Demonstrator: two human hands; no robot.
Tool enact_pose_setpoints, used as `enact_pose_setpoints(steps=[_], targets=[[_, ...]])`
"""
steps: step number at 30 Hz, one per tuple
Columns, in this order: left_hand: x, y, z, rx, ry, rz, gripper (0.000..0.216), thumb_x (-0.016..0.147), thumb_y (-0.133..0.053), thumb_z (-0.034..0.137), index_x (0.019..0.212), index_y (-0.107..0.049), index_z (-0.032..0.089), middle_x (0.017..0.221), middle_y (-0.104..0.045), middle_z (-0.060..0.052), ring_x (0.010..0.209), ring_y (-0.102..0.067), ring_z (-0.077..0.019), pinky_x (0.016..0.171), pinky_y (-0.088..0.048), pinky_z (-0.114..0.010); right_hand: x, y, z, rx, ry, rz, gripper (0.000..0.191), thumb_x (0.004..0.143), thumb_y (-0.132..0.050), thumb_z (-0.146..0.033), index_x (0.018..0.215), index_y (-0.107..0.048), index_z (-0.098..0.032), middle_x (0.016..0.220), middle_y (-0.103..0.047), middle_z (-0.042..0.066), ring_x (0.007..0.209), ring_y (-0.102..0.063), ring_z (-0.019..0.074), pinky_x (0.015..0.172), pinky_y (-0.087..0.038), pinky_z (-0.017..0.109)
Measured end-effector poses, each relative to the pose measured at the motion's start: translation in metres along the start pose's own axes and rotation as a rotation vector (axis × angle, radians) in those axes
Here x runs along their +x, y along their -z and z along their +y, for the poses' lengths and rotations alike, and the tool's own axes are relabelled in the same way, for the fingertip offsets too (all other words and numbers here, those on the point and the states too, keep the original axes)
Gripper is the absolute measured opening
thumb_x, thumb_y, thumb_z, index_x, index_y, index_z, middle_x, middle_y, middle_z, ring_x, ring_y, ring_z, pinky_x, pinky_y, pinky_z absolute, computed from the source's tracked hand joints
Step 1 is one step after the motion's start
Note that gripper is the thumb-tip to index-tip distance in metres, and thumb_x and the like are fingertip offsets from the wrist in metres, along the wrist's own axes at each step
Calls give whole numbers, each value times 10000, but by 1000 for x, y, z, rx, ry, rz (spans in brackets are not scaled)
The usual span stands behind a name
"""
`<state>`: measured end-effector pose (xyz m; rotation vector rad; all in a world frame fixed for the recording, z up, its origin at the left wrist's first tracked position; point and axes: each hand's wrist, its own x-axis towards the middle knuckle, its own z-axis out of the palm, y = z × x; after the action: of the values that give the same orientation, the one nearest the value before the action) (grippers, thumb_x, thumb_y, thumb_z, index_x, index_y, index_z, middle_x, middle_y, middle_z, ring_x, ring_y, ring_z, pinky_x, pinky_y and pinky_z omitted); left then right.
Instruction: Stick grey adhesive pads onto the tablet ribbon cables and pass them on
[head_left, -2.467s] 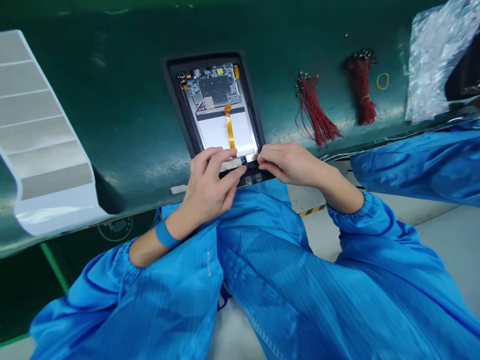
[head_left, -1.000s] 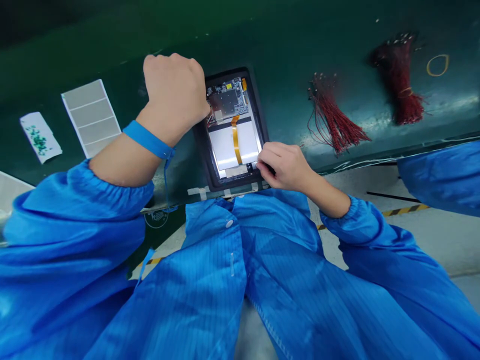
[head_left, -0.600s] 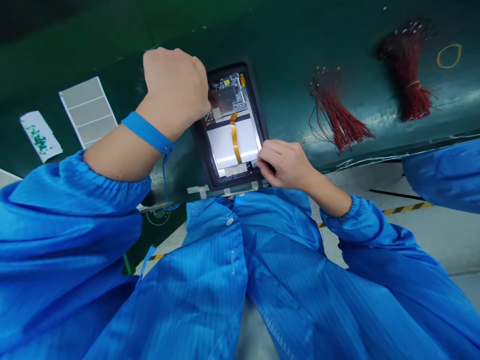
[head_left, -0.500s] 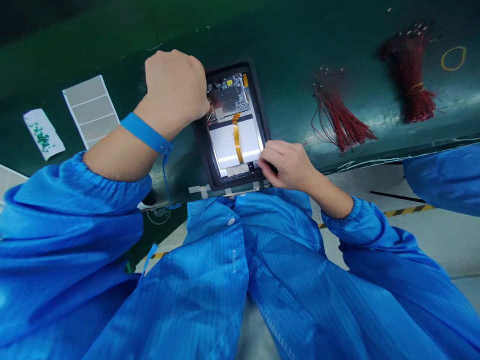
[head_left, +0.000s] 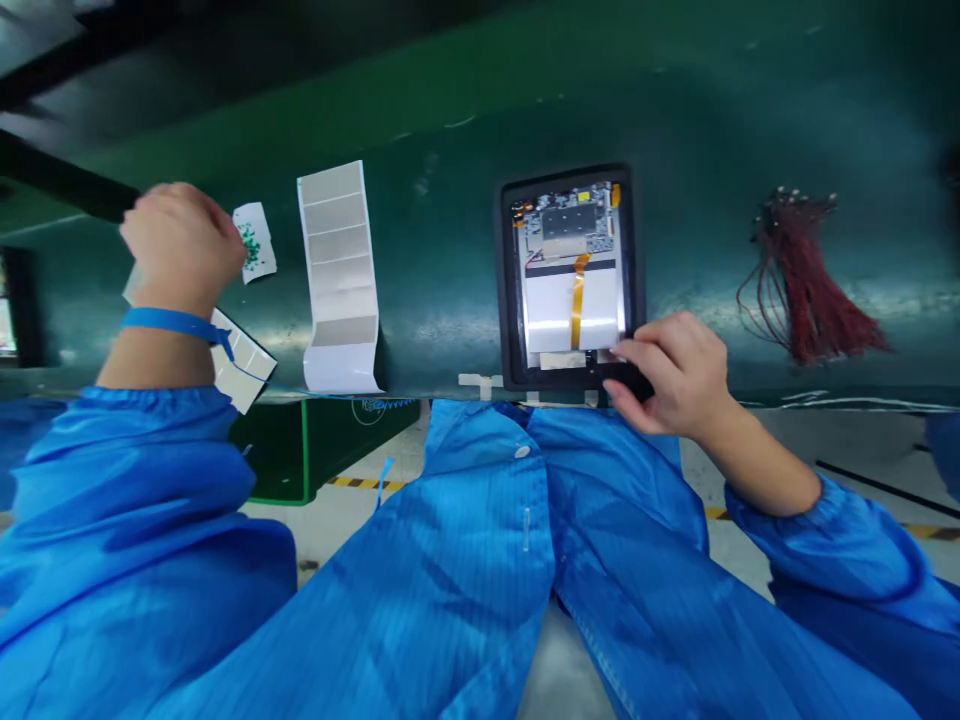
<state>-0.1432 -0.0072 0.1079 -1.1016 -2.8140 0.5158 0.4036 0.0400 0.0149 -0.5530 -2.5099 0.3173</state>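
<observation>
An opened tablet (head_left: 551, 305) lies in a black frame (head_left: 508, 290), its circuit board (head_left: 568, 222) at the top and a silver-white battery below, crossed by an amber ribbon cable (head_left: 577, 305). My right hand (head_left: 675, 375) is at the frame's lower right corner, thumb and forefinger closed about its edge. My left hand (head_left: 181, 245), wearing a blue wrist strap (head_left: 169, 320), is far left with curled fingers beside a white paper with green bits (head_left: 256, 243). A pale, see-through edge shows by this hand; what it is I cannot make out.
A strip of grey labels (head_left: 341, 240) lies left of the tablet, and another label sheet (head_left: 241, 365) is partly behind the strap cord. A bundle of dark red wires (head_left: 806, 280) rests to the right. The green table's front edge (head_left: 420, 397) runs close to my body.
My left hand has left the tablet's upper left side and moved far left to the paper with green bits. My right hand stays at the lower right corner. The view has shifted left.
</observation>
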Motion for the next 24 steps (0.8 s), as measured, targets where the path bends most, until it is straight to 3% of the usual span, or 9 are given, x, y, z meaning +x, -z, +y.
enact_pose_setpoints(steps=[4, 8, 11, 14, 16, 18, 21, 22, 24], targets=[[2, -45, -29, 38, -130, -107, 747, 1053, -141, 637, 1393, -591, 147, 1428, -532, -11, 1165, -475, -217, 1114, -370, -470, 9, 3, -17, -152, 185, -175, 156, 1014, -672, -433, 1021, -698, -280, 979, -730, 93, 919, -584, 289, 776, -392, 457], [-3, -62, -52, -82, -229, -78, 829, 1013, -107, 759, 1325, -637, 203, 1341, -571, -1, 1213, -464, -240, 1059, -346, -427, 32, -5, -8, -268, 109, -253, 137, 1051, -592, -304, 977, -696, -254, 904, -701, 96, 862, -548, 275, 769, -357, 455], [-13, -63, -65, -212, -239, 19, 798, 1032, -135, 708, 1426, -631, 222, 1383, -602, -8, 1291, -503, -313, 1082, -380, -482, 69, -20, 31, -266, -56, -188, 169, 1050, -584, -329, 1021, -692, -202, 967, -687, 140, 968, -576, 322, 843, -389, 492], [-31, -62, -64, -364, -183, 106, 689, 1039, -257, 624, 1497, -639, 279, 1398, -666, 0, 1288, -575, -383, 1121, -431, -564, 124, -32, 90, -245, -182, -76, 208, 1045, -645, -381, 1058, -672, -175, 1114, -687, 179, 1125, -583, 374, 930, -429, 543], [-49, -57, -57, -446, -174, 116, 635, 1018, -337, 613, 1482, -668, 333, 1309, -724, 0, 1227, -633, -387, 1107, -479, -556, 166, -34, 125, -291, -231, -39, 225, 1050, -679, -401, 1072, -668, -176, 1208, -693, 189, 1200, -576, 380, 988, -449, 564], [-69, -49, -47, -476, -167, 88, 608, 1007, -372, 626, 1459, -679, 359, 1192, -756, -20, 1166, -682, -382, 1055, -524, -525, 208, -32, 142, -400, -343, -94, 274, 1055, -705, -367, 1182, -673, -126, 1354, -680, 220, 1302, -558, 387, 1086, -430, 605], [-104, -37, -33, -367, -85, -75, 687, 999, -354, 688, 1476, -633, 279, 1132, -775, -110, 1119, -715, -437, 949, -549, -530, 258, -36, 119, -538, -453, -96, 478, 1067, -681, -280, 1445, -548, -20, 1623, -495, 309, 1496, -437, 465, 1171, -366, 664], [-115, -35, -30, -314, -67, -154, 734, 993, -348, 711, 1496, -598, 240, 1151, -778, -143, 1116, -716, -460, 929, -547, -536, 269, -42, 100, -540, -439, -71, 501, 1060, -677, -248, 1476, -518, -19, 1653, -458, 314, 1517, -416, 481, 1172, -367, 667], [-133, -37, -25, -250, -78, -264, 821, 979, -365, 748, 1551, -510, 178, 1205, -769, -196, 1115, -716, -487, 922, -540, -541, 276, -62, 48, -451, -330, -75, 415, 1034, -664, -196, 1416, -557, -73, 1606, -520, 276, 1470, -466, 466, 1140, -398, 645]])
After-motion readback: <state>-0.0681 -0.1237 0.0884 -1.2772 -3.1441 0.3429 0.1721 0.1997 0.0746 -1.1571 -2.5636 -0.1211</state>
